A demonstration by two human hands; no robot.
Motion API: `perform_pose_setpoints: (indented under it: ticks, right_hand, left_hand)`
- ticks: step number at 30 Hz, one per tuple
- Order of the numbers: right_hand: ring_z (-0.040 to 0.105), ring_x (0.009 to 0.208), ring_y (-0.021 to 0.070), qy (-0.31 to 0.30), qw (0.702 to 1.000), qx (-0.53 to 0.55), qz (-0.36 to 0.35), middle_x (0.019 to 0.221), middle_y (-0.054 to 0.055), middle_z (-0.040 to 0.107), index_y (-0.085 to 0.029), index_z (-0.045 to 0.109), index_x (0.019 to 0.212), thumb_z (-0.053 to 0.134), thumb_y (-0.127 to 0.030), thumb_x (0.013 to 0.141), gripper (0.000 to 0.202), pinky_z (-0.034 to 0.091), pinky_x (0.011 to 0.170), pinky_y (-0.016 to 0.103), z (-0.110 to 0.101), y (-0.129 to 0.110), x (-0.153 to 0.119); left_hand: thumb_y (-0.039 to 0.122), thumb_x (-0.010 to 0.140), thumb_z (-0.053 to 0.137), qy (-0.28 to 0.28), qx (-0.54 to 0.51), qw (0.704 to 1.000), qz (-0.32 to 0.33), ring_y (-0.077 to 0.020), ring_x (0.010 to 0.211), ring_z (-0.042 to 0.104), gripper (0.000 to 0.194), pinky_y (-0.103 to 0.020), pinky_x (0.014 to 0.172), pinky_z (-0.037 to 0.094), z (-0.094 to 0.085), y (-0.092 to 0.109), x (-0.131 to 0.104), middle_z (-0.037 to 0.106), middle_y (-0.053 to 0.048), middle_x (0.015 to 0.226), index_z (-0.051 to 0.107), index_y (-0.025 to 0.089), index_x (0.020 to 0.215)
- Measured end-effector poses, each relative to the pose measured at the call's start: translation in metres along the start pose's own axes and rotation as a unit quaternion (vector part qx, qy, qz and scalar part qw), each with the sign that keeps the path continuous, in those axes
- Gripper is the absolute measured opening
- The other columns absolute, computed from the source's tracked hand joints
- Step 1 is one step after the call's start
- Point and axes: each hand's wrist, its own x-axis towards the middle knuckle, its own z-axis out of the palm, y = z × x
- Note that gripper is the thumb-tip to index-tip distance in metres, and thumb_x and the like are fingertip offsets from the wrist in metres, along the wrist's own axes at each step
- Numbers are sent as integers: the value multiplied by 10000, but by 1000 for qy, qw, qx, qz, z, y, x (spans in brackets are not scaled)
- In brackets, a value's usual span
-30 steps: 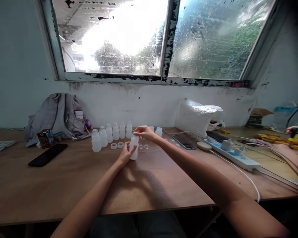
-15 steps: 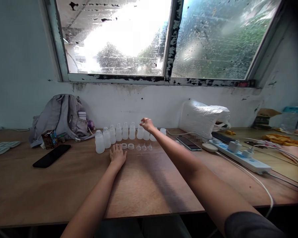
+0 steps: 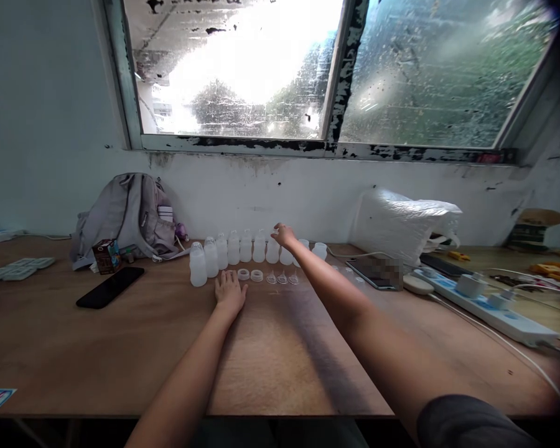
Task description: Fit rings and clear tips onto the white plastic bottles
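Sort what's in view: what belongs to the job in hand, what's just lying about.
Seemingly in the job: frosted bottles, the right hand at one; white rings; clear pointed pieces.

Seemingly just lying about: backpack, carton, black phone, power strip, silvery bag.

On the table [image 3: 266, 379], bottles [image 3: 233, 249] stand between a backpack [image 3: 116, 214] and a bag [image 3: 392, 224], mostly behind two rings [image 3: 257, 279].
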Motion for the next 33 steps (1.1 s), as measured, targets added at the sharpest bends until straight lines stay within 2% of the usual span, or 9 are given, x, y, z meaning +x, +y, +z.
perform_pose_setpoints:
  ticks: [4,6,13,25,33]
  right_hand:
    - [367,1121,284,-2,999,-43,4,1156,139,496,-168,517,1096,476,-232,760,344,316,868,391,-5,-3,-4]
    - [345,1134,296,-9,998,-56,4,1170,141,488,-172,515,1103,468,-224,762,348,297,879,418,-8,-3,-5]
    - [451,1035,258,-27,998,-53,4,1036,111,574,-186,483,1105,474,-258,772,341,327,846,399,-13,-2,-5]
    - [481,982,253,-5,1000,-11,24,966,113,588,-189,502,1016,476,-245,777,246,337,818,395,-6,-3,2]
    - [491,971,257,24,999,22,21,978,126,591,-169,528,1013,487,-253,760,270,359,793,369,-13,-4,-3]
  left_hand:
    - [378,810,353,-15,-3,1000,-1,-282,1224,256,505,-433,962,250,-1,0,0,396,-160,1273,384,84,1220]
    - [379,811,355,-18,-1,1000,-1,-281,1222,258,496,-436,961,250,-1,0,0,397,-155,1272,390,90,1212]
    - [361,810,365,-6,3,1000,-2,-276,1183,314,460,-421,933,283,0,2,-1,418,-160,1246,410,92,1180]
    - [341,810,372,-8,-8,1000,3,-280,1163,338,413,-442,922,275,-4,3,-3,423,-160,1230,415,130,1162]
    - [333,804,382,4,21,1000,3,-281,1031,430,372,-436,848,315,-9,8,-7,497,-158,1106,455,117,1097]
